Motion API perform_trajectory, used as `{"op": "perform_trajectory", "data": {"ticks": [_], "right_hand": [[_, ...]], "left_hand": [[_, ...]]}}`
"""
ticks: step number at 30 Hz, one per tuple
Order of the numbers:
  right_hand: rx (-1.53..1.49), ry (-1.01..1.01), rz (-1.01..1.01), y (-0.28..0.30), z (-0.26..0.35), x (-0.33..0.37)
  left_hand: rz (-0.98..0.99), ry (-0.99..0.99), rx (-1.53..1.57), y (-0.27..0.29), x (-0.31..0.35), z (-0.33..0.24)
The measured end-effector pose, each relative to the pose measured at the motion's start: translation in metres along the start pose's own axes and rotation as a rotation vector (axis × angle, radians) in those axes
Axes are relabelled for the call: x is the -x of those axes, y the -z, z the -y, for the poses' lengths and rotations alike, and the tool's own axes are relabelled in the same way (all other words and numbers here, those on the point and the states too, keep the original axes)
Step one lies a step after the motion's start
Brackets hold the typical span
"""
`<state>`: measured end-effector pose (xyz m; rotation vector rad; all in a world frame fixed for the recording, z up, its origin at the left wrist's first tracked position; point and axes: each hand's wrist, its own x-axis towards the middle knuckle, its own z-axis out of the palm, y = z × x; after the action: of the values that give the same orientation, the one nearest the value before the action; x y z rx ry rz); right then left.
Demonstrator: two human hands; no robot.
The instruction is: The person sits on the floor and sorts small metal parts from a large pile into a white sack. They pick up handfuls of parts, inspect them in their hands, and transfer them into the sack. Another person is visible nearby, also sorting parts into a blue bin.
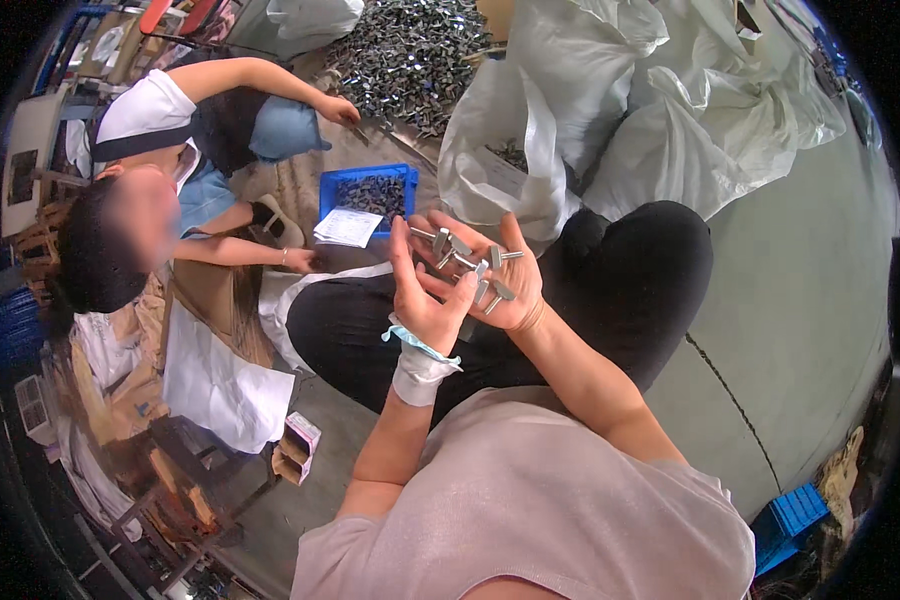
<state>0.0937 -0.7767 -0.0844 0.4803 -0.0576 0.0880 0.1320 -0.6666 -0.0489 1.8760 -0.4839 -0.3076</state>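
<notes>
Several silvery T-bolts (458, 248) with flat rectangular heads lie loose across my right hand (520, 300), which is turned palm up with its fingers curled a little beneath them. From the left side my left hand (425, 310) meets it, the thumb and fingers touching the bolts. A white band and a light blue strip (420, 345) wrap my left wrist. Both hands are above my crossed legs. Just past my left fingertips stands a blue bin (326, 190) of dark metal parts (370, 192), with white papers (348, 227) over its near corner.
A co-worker (135, 220) sits at the left, one hand (340, 110) near a large heap of metal pieces (410, 60). White woven sacks (610, 90) stand ahead and to the right. A small open carton (298, 448) lies at lower left, a blue crate (792, 520) at lower right.
</notes>
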Motion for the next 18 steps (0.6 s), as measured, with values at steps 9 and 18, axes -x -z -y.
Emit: {"op": "perform_trajectory", "data": {"ticks": [9, 18], "right_hand": [[-0.037, 0.013, -0.038, 0.000, -0.002, -0.002], [0.345, -0.037, -0.541, -0.026, 0.074, -0.049]], "left_hand": [[-0.023, 0.000, -0.053, 0.000, -0.001, -0.008], [-0.178, 0.189, 0.253, 0.021, -0.024, 0.014]]}}
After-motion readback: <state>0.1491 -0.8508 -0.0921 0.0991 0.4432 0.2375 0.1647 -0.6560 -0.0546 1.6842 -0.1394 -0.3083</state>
